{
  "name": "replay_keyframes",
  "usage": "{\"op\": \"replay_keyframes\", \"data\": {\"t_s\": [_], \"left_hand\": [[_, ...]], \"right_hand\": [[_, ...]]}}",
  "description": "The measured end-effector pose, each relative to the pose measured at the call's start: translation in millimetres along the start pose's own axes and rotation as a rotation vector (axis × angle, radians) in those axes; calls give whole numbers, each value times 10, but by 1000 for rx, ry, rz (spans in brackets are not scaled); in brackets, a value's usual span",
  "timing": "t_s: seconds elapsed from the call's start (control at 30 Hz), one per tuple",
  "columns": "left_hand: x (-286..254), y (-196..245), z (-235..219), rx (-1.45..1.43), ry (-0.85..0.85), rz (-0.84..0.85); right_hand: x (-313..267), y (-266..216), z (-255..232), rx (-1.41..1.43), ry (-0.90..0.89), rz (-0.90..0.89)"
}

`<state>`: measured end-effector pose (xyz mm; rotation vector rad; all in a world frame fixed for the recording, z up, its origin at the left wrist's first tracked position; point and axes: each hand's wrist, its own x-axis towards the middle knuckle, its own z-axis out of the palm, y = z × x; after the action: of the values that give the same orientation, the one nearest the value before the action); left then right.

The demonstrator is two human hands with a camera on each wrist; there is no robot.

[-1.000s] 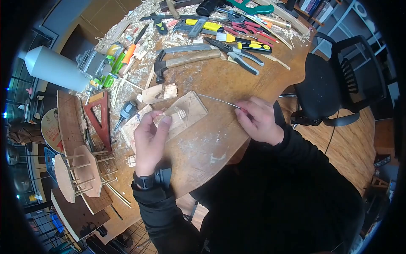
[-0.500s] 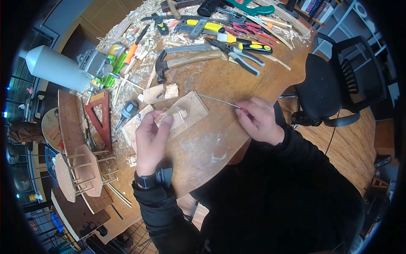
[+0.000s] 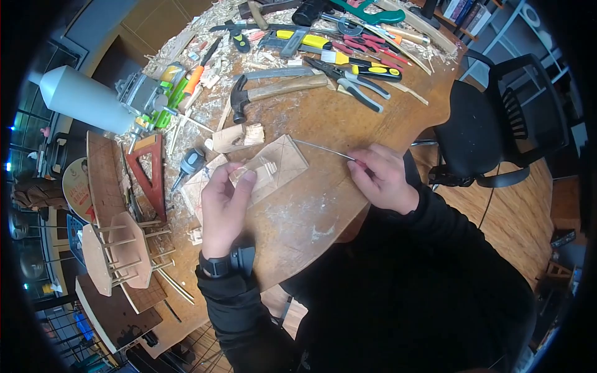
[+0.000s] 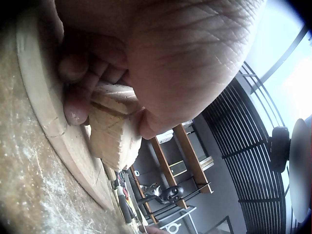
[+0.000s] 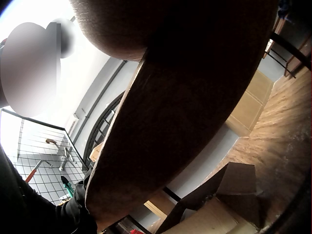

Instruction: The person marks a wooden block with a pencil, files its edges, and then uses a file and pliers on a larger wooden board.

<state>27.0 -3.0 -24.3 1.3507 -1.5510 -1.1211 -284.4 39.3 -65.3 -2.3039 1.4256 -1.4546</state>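
Observation:
My left hand (image 3: 225, 202) grips a small carved wood block (image 4: 117, 131) between thumb and fingers. The block sits over a flat pale board (image 3: 291, 156) marked with crossing pencil lines. Close to the table edge, my right hand (image 3: 387, 179) pinches the red handle of a thin tool with a long, slender metal shaft (image 3: 320, 147). That shaft points left, its tip at the board's upper corner in the head view. In the right wrist view the dark table underside (image 5: 161, 131) fills the middle, and the tool is hidden.
Beyond the board lie a notched wood piece (image 3: 230, 138), a hammer (image 3: 273, 90), pliers (image 3: 357, 90) and a brush (image 3: 336, 57) among shavings. On the left are a screwdriver (image 3: 189, 163), a red triangle square (image 3: 148, 168), a vise (image 3: 142, 93) and a wooden model (image 3: 121, 252).

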Motion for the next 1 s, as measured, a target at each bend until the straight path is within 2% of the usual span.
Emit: {"op": "replay_keyframes", "data": {"t_s": [0.53,0.73,0.8,1.0], "left_hand": [[2,8,-6,25,-4,16],[-12,33,-45,66,-61,-71],[1,0,-8,25,-3,16],[4,-16,1,15,3,22]], "right_hand": [[10,-8,-6,-15,-5,-2],[17,-24,25,10,32,23],[10,-8,1,-2,10,9],[0,2,-4,-10,-10,-6]]}}
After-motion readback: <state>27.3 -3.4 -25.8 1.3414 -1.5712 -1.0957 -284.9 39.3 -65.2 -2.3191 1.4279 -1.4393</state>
